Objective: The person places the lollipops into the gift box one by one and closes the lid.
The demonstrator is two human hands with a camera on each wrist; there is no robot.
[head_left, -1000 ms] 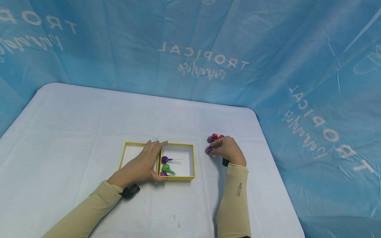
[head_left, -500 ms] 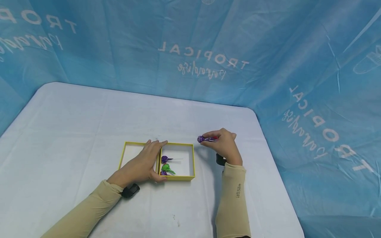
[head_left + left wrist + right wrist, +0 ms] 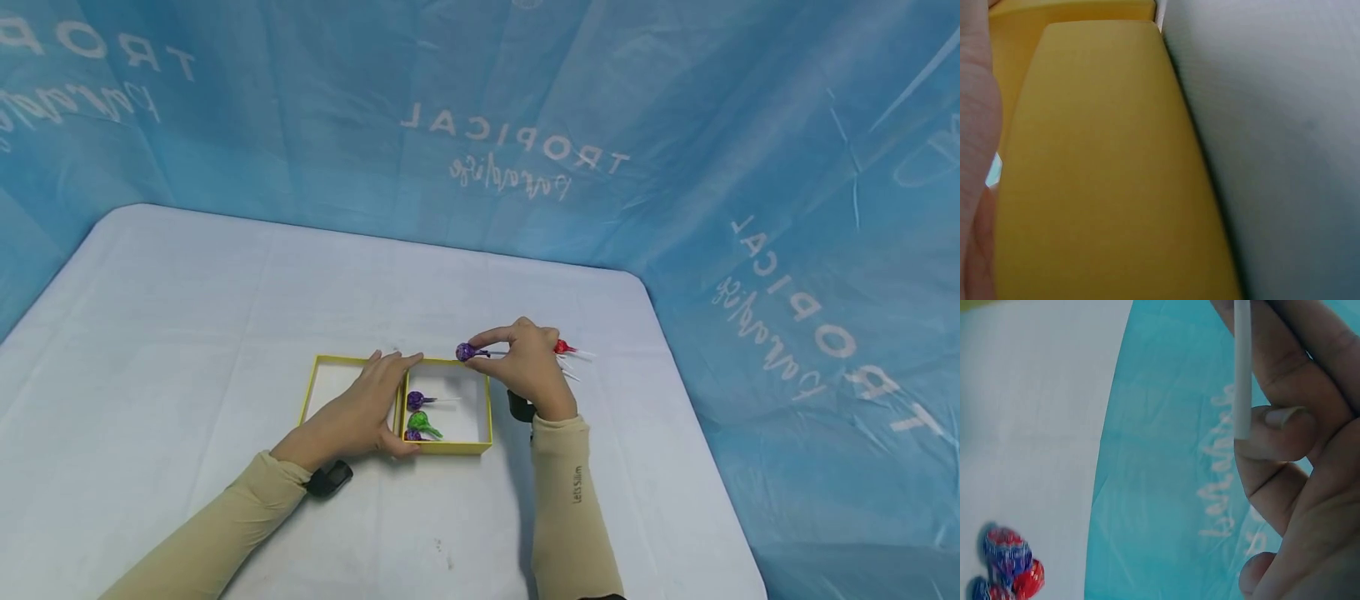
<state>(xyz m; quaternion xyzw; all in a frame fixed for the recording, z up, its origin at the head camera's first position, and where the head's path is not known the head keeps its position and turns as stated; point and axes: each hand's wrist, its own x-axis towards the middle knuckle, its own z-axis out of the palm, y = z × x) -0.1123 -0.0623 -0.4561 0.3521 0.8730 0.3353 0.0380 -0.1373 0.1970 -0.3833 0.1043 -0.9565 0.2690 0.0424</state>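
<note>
My right hand [image 3: 531,358] pinches a purple-wrapped lollipop [image 3: 465,352] between thumb and fingertips, over the back rim of the yellow-edged box [image 3: 447,448]. Its white stick [image 3: 1242,375] runs past my fingers in the right wrist view. My left hand [image 3: 360,412] spans the box's left side, thumb against the front wall and fingers at the back edge. Inside the box, along the left wall, lie a purple lollipop [image 3: 416,401], a green lollipop [image 3: 419,422] and another purple one [image 3: 413,435] partly hidden by the front wall. The yellow wall [image 3: 1104,156] fills much of the left wrist view.
A second yellow-edged box part [image 3: 307,387] sits left of the box, partly under my left hand. Right of my right hand lie a red lollipop [image 3: 565,347] and more white sticks [image 3: 568,373]. Wrapped lollipop heads [image 3: 1007,551] show in the right wrist view. Blue printed curtains surround the white table.
My right hand has lifted the purple lollipop from the group on the right and carried it left to the box's back rim. My left hand has stayed in place.
</note>
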